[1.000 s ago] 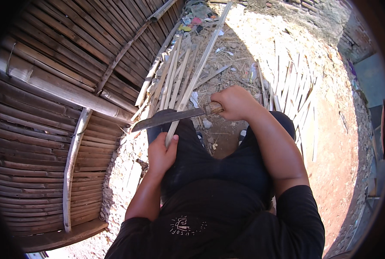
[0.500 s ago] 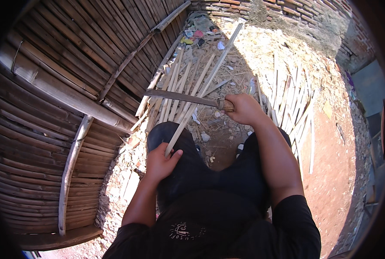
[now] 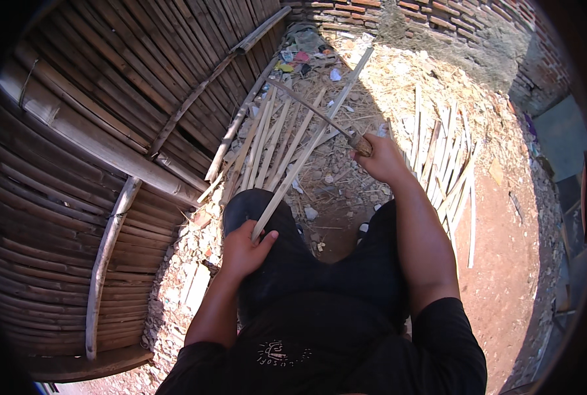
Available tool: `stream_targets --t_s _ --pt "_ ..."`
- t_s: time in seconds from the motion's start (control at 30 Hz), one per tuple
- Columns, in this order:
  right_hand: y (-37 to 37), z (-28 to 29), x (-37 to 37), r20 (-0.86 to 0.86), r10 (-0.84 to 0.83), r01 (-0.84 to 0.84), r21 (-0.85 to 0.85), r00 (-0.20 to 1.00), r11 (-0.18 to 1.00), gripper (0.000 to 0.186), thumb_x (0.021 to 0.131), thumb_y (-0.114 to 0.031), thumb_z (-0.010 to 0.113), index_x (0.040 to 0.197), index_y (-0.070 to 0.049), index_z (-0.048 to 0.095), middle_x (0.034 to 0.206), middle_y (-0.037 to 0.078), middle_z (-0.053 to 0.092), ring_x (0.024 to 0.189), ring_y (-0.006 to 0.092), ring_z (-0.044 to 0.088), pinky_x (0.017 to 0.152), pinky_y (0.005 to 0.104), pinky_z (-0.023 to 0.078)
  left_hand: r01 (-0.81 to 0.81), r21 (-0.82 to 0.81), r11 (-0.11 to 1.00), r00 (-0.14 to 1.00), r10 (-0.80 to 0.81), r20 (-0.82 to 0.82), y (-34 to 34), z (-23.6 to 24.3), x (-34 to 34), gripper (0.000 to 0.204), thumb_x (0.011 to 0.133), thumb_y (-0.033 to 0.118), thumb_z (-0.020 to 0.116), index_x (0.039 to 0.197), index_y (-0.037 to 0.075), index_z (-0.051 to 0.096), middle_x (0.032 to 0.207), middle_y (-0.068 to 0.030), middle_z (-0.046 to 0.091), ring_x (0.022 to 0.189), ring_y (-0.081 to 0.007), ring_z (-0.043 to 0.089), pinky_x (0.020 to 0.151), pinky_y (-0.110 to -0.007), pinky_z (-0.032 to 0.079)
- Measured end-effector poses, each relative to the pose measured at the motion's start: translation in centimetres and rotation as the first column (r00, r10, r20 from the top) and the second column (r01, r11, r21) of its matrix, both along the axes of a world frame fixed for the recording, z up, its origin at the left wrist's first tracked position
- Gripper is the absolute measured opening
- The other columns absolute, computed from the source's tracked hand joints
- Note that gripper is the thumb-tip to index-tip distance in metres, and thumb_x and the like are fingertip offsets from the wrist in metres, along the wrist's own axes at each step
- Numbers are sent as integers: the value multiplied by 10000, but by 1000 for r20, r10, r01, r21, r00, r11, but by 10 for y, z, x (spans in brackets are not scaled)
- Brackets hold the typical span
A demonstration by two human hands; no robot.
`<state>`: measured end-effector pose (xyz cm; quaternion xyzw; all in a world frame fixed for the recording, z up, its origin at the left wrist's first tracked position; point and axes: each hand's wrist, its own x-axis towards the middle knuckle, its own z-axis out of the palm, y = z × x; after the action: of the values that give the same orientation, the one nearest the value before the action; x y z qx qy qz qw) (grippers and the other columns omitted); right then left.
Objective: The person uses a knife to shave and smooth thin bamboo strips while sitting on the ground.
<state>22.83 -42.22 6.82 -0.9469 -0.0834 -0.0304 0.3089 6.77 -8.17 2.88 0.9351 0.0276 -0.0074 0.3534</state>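
Observation:
My left hand [image 3: 246, 249] grips the near end of a long pale bamboo strip [image 3: 304, 153], which slants across my left thigh and away to the far right. In my right hand [image 3: 380, 158] is the wooden handle of a machete [image 3: 313, 110], my fingers wrapped round it. Its long dark blade points to the far left and crosses over the strip in view. Whether the blade touches the strip, I cannot tell. Beyond my left knee, several bamboo strips [image 3: 262, 146] lie side by side on the ground.
A bamboo slat wall [image 3: 96, 85] with a thick pole [image 3: 69, 128] rises close on my left. To the right lies another loose pile of strips [image 3: 446, 155]. Shavings and litter [image 3: 301, 58] cover the ground ahead, up to a brick wall [image 3: 431, 18].
My right hand has moved slightly right, and the machete blade has swung from nearly level to slanting toward the far left. My left hand and its strip have stayed almost still.

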Motion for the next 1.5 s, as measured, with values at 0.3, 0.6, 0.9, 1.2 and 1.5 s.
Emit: stream_targets --t_s 0.3,0.6,0.9,1.2,1.5 --pt "43 -14 -17 25 503 -474 -297 864 829 312 776 -288 775 1001 -91 683 888 184 715 895 417 695 792 533 545 -5 -31 1000 1000 5 7 1 0 -2 442 875 435 808 910 19 661 638 -92 602 600 -262 638 584 -388 489" --pt "0 -11 5 46 8 -6 -43 999 999 394 853 -345 777 1083 -38 688 934 225 720 936 446 685 823 528 541 13 -14 1000 1000 -12 19 3 -2 -1 442 876 445 801 931 27 669 637 -93 598 608 -276 644 585 -396 492" --pt "27 -22 -11 83 345 -325 -183 935 928 332 836 -327 791 951 -47 657 837 207 695 851 440 681 758 530 522 2 -38 999 1000 -1 3 3 -2 0 443 874 444 804 932 25 671 648 -94 612 604 -263 642 584 -389 493" --pt "15 -9 -5 84 202 -186 -166 976 969 321 842 -317 771 1025 -70 680 911 192 718 914 425 690 808 521 539 2 -44 999 1000 -2 9 4 -3 -1 444 872 444 809 937 26 674 646 -87 610 609 -245 645 590 -383 499" --pt "11 -6 -6 103 119 -112 -69 988 991 328 842 -286 782 1043 -52 671 922 214 719 920 424 693 815 520 538 -15 -69 997 998 10 -61 3 -1 -1 375 887 373 816 957 39 660 667 -28 578 629 -142 562 619 -325 471"
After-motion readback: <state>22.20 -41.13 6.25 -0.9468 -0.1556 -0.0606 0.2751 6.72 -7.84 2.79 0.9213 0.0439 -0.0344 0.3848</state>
